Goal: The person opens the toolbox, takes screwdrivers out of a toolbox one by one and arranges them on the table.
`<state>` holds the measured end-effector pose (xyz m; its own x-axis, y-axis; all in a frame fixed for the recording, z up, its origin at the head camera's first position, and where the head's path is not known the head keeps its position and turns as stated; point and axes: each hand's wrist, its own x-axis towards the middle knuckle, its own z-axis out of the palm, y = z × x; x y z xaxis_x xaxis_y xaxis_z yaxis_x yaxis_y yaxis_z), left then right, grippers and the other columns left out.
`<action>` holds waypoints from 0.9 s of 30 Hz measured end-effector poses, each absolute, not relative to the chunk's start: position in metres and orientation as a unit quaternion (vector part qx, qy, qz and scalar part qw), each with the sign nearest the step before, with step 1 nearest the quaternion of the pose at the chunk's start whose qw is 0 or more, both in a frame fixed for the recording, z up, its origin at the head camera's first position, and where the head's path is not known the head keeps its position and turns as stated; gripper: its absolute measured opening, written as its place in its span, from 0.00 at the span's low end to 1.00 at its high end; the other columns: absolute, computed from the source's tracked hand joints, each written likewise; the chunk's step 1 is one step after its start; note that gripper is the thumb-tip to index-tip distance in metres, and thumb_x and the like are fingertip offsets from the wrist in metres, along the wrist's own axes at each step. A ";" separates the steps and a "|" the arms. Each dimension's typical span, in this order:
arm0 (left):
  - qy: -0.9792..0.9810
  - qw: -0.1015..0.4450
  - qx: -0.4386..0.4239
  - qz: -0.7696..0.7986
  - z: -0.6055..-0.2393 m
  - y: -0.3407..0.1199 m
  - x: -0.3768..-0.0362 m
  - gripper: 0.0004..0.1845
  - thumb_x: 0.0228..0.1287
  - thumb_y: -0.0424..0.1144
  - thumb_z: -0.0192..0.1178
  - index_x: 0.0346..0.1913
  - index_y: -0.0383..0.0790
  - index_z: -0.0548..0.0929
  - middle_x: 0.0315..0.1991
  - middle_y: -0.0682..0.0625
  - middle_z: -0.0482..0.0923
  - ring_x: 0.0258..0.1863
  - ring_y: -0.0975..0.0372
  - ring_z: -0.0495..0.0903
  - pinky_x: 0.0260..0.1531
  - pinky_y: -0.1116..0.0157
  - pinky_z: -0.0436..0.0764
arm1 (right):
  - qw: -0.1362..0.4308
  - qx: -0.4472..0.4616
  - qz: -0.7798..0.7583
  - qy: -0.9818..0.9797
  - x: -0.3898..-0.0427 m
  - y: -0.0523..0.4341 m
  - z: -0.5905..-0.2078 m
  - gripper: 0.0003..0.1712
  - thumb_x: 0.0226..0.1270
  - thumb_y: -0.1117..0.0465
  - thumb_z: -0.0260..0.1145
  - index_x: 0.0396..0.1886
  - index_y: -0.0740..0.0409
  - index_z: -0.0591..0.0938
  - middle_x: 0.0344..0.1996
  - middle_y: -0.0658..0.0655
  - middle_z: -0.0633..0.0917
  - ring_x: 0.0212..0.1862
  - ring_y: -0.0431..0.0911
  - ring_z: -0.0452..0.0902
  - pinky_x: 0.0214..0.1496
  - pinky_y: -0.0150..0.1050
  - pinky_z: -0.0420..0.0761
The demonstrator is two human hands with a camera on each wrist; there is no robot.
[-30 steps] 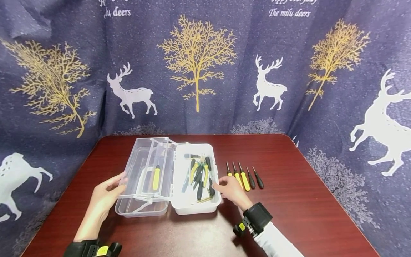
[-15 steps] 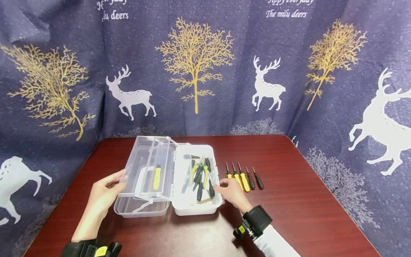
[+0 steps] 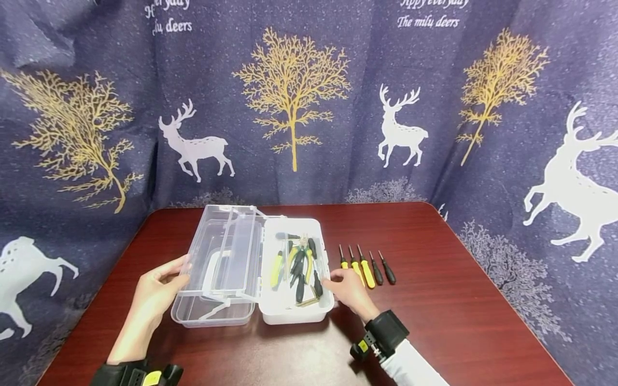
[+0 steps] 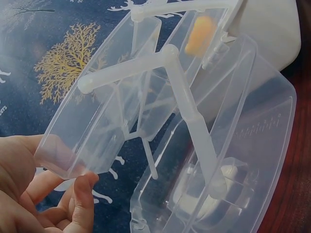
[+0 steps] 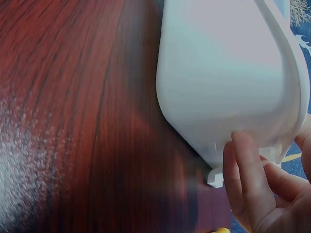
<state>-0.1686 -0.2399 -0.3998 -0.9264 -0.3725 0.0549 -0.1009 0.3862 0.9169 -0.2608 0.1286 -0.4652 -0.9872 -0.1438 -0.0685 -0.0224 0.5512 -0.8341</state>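
A white toolbox base point(image 3: 295, 317) stands on the table, joined by pale folding arms point(image 4: 192, 107) to a clear lid point(image 3: 212, 321) and a raised, tilted clear tray point(image 3: 227, 241). My left hand point(image 3: 156, 292) pinches the tray's left edge between thumb and fingers. On the right, my right hand point(image 3: 351, 289) grips the base's right wall, thumb at the rim and fingers outside. Inside the base lie pliers point(image 3: 309, 265) with yellow-and-black handles, several black-handled tools point(image 3: 300, 289) and a yellow tool with a black end point(image 3: 277, 271). Its exact kind is unclear.
Several screwdrivers point(image 3: 368, 274), some yellow-handled and some black-handled, lie in a row right of the base, partly behind my right hand. The dark red table point(image 3: 463, 321) ends at the back before a patterned blue curtain point(image 3: 338, 182).
The yellow tool has gone from the clear tray into the left side of the white base. Both hands keep their grip. The head view has shifted slightly.
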 end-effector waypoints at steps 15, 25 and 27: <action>-0.818 0.112 0.135 -0.548 -0.408 -0.246 -0.171 0.26 0.56 0.35 0.60 0.60 0.40 0.73 0.28 0.80 0.75 0.30 0.81 0.76 0.30 0.77 0.75 | 0.065 -0.048 -0.468 0.880 -0.256 0.129 -0.467 0.11 0.54 0.53 0.65 0.30 0.57 0.83 0.21 0.52 0.80 0.16 0.39 0.73 0.21 0.33 0.73; -0.822 0.098 0.143 -0.542 -0.412 -0.249 -0.171 0.27 0.57 0.39 0.61 0.61 0.42 0.72 0.29 0.80 0.74 0.31 0.83 0.75 0.32 0.78 0.75 | 0.075 -0.037 -0.481 0.873 -0.256 0.129 -0.469 0.11 0.53 0.52 0.66 0.29 0.55 0.83 0.18 0.49 0.79 0.16 0.38 0.72 0.20 0.33 0.72; -0.824 0.095 0.142 -0.540 -0.412 -0.249 -0.171 0.27 0.58 0.39 0.60 0.62 0.39 0.70 0.29 0.81 0.73 0.31 0.83 0.74 0.31 0.77 0.75 | 0.074 -0.038 -0.484 0.871 -0.255 0.130 -0.469 0.11 0.53 0.53 0.66 0.30 0.55 0.83 0.19 0.50 0.80 0.16 0.39 0.72 0.20 0.33 0.72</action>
